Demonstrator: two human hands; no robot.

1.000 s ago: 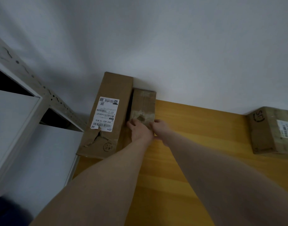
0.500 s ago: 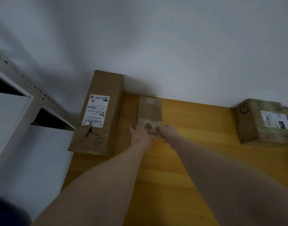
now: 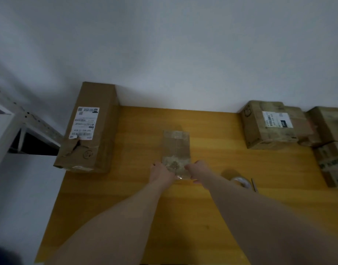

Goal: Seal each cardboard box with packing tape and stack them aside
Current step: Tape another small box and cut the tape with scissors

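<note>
A small narrow cardboard box lies on the yellow wooden table, with clear tape across its top. My left hand grips its near left corner and my right hand grips its near right corner. A roll of clear packing tape lies on the table just right of my right forearm. A long box with a white shipping label stands at the table's back left, against the wall.
Several taped boxes are stacked at the back right, with more along the right edge. A thin metal tool lies beside the tape roll. A white metal shelf stands left of the table. The white wall is directly behind.
Both hands have pulled the small box away from the long labelled box and toward the middle of the table. The view has shifted right, bringing the tape roll and the right-hand boxes into sight.
</note>
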